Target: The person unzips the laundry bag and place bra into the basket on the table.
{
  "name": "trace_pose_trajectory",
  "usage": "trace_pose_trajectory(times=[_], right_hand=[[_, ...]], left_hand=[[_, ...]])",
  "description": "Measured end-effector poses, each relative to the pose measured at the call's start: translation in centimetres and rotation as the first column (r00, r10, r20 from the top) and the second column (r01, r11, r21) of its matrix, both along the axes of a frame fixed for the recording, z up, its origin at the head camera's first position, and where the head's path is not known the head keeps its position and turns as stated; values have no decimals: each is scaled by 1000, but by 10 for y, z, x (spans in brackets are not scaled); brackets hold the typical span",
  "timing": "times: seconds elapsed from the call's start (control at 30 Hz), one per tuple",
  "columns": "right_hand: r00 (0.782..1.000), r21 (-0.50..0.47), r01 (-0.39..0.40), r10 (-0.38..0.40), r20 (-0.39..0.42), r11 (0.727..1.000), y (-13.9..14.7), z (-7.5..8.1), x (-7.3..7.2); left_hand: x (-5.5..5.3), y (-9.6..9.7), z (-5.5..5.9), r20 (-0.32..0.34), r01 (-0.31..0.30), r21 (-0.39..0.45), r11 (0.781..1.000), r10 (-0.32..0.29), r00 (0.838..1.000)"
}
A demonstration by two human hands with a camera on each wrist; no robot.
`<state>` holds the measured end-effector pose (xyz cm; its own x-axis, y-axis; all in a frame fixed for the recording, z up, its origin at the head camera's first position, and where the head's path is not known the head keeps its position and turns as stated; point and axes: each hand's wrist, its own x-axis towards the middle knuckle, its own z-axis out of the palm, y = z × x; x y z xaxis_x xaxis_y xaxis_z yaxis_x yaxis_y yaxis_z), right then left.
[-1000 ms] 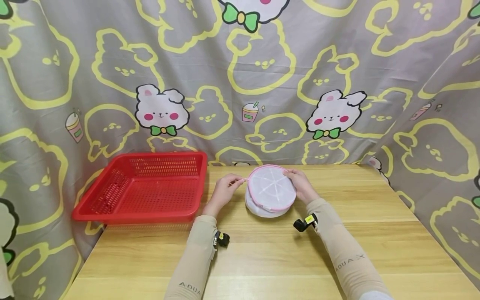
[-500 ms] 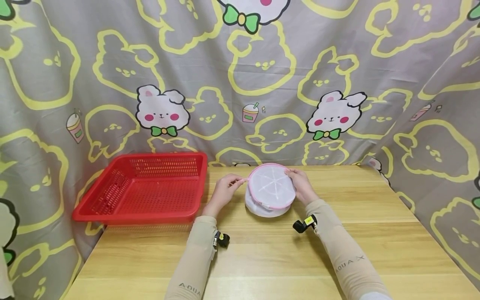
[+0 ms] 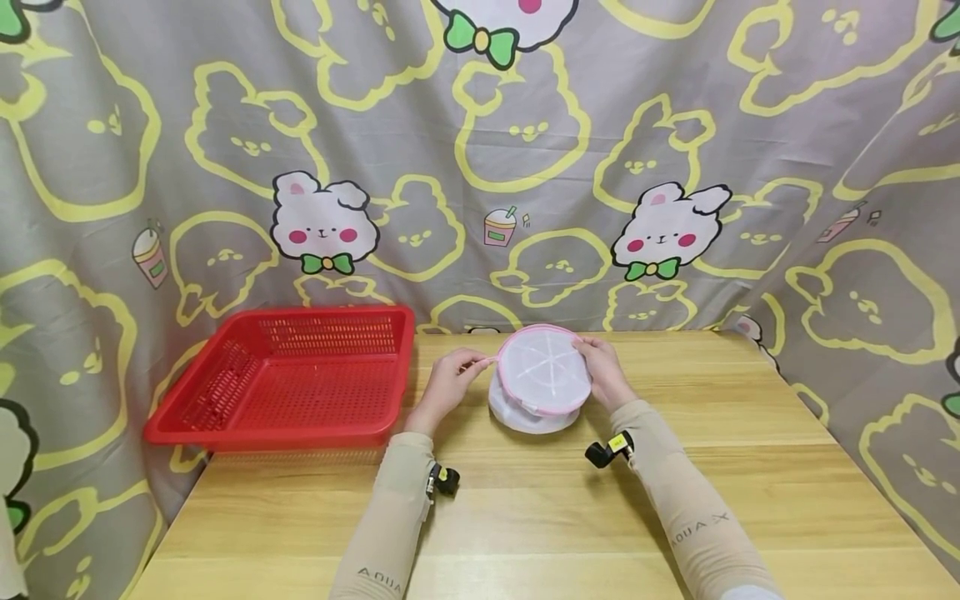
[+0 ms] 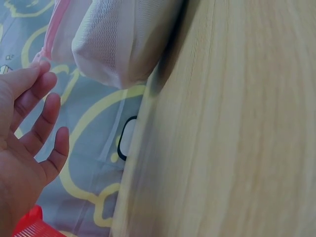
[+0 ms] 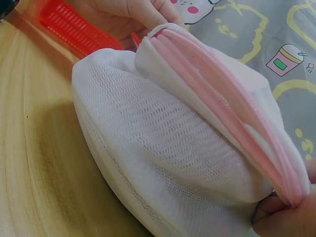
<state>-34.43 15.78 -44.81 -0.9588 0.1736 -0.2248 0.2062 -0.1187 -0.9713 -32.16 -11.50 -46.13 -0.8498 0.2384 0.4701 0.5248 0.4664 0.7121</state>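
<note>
While your left hand pinches one end of the pink zipper between thumb and finger, your right hand grips the opposite edge of the white mesh laundry bag. The bag (its zipper gapes) sits on the wood-grain table, right of the red perforated basket.

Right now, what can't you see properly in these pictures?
Inside the white mesh bag: in the head view its cloth hides whatever might be there.
The very end of what the left hand pinches: in the left wrist view, its thumb and finger cover it.
Most of the right hand: in the right wrist view, the picture's edge cuts it off.
Most of the red basket: in the left wrist view, the bottom edge cuts it off.
</note>
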Motion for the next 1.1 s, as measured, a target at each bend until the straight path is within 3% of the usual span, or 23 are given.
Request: trace_pose_trajectory(times=[1.1], right_hand=[[995,-105,88,-93,-42,991,-6,-1,7]], left_hand=[[2,1,2,4,28,9,1000,-28,1000]])
